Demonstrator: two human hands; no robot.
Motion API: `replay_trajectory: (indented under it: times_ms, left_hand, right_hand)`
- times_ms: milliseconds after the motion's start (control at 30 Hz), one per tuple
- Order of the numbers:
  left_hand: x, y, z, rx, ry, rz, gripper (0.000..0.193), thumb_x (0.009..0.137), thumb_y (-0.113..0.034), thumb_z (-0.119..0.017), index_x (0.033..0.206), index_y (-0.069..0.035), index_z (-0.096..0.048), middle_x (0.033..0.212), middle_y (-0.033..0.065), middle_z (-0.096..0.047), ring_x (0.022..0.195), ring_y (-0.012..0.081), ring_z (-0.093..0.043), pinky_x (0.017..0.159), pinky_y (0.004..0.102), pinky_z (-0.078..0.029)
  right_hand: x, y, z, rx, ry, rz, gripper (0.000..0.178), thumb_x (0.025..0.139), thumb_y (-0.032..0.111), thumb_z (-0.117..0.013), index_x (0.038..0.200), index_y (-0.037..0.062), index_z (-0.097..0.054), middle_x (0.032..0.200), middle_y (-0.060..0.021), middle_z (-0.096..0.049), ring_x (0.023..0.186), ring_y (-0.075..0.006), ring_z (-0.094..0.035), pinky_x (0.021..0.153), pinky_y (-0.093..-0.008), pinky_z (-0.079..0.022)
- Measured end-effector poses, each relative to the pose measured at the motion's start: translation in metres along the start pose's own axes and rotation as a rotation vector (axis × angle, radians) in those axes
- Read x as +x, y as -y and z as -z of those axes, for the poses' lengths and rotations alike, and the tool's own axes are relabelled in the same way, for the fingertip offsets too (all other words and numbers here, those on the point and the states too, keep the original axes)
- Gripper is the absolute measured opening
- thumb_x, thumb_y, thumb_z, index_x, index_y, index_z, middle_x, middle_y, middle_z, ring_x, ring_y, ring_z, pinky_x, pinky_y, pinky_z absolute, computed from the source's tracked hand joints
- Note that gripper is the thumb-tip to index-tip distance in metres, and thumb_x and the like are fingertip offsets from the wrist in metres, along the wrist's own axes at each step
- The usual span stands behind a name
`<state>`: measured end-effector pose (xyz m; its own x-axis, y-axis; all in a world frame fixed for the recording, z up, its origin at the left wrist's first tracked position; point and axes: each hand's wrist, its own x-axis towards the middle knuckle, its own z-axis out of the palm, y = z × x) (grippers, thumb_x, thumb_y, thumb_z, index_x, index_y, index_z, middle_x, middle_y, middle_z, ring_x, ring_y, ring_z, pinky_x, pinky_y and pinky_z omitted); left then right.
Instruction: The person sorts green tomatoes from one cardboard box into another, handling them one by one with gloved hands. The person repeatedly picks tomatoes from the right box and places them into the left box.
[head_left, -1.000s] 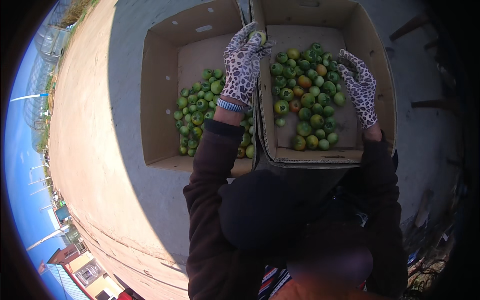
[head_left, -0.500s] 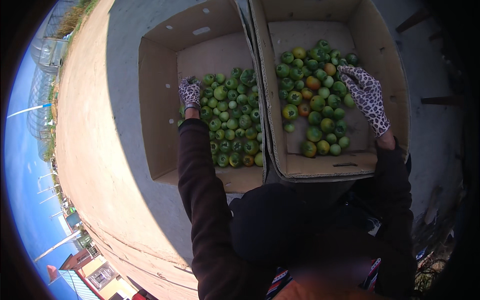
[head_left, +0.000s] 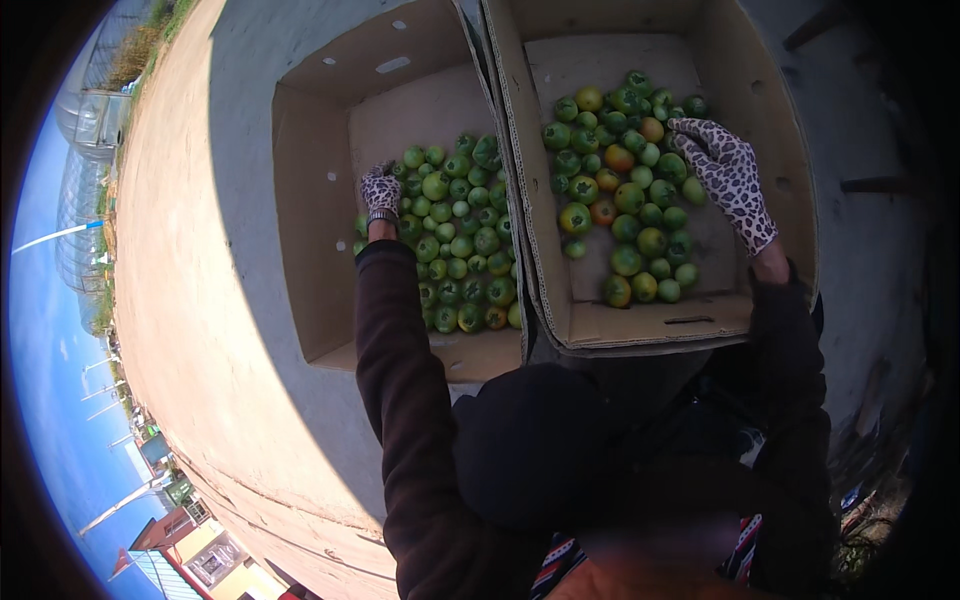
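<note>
Left hand curled near box wall, right hand half-spread beside tomatoes, holds unclear, bare cardboard beyond

The head view comes from the left of two fisheye cameras, worn on the head, and it looks steeply down from above the near side of the right cardboard box. It stands quite near, so the upper picture edge cuts the far wall of this box. Far left of the box, the wide lens reaches even the sky
</note>
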<state>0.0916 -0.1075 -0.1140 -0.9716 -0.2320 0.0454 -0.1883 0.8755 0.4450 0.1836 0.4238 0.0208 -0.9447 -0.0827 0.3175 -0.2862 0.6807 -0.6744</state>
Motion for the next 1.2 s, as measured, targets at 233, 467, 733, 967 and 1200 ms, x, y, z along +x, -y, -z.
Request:
replay_trajectory:
  times_ms: [233,467,733,967,1200]
  left_hand:
    - [-0.005,-0.057,0.033,0.021,-0.272,0.216,0.041,0.084,-0.009,-0.056,0.125,-0.002,-0.051,0.118,0.0182,-0.058,0.109,0.0272,-0.056,0.092,0.036,-0.045]
    - [-0.101,-0.299,0.092,-0.932,-0.155,-0.47,0.039,0.087,-0.003,-0.056,0.124,0.003,-0.049,0.12,0.0152,-0.056,0.108,0.02,-0.056,0.094,0.0301,-0.045]
    - [-0.183,-0.337,-0.004,-0.667,0.593,-0.481,0.041,0.084,-0.013,-0.062,0.124,-0.006,-0.053,0.109,0.0101,-0.062,0.093,0.0146,-0.061,0.083,0.0275,-0.05]
    - [-0.181,-0.331,-0.003,-0.511,0.341,-0.363,0.061,0.083,-0.024,-0.066,0.132,0.001,-0.04,0.118,0.0179,-0.057,0.104,0.0217,-0.058,0.085,0.0306,-0.05]
    - [-0.175,-0.342,0.01,-0.961,0.442,-0.342,0.064,0.086,-0.021,-0.062,0.138,0.001,-0.03,0.123,0.0187,-0.051,0.11,0.0209,-0.054,0.091,0.03,-0.047]
  right_hand:
    - [0.016,-0.047,0.011,0.002,-0.252,-0.198,0.028,0.083,0.017,-0.06,0.109,0.0082,-0.064,0.108,-0.0111,-0.064,0.1,-0.025,-0.061,0.087,-0.0345,-0.048]
    - [-0.009,-0.089,-0.004,-0.454,0.307,-0.433,0.034,0.073,0.012,-0.061,0.106,0.0052,-0.061,0.108,-0.017,-0.061,0.104,-0.0322,-0.057,0.088,-0.041,-0.046]
    - [-0.018,-0.072,-0.042,-0.561,0.626,-0.454,0.036,0.074,0.019,-0.065,0.106,0.0043,-0.06,0.11,-0.0177,-0.06,0.104,-0.0315,-0.057,0.088,-0.0415,-0.047]
    - [0.013,0.001,-0.001,-0.322,0.269,-0.385,0.054,0.071,0.024,-0.074,0.118,0.0039,-0.056,0.112,-0.0151,-0.06,0.103,-0.0281,-0.059,0.089,-0.0361,-0.047]
    - [-0.011,0.055,-0.019,0.109,0.009,-0.037,0.055,0.075,0.012,-0.072,0.126,0.0083,-0.051,0.124,-0.012,-0.055,0.114,-0.0241,-0.054,0.097,-0.0337,-0.043]
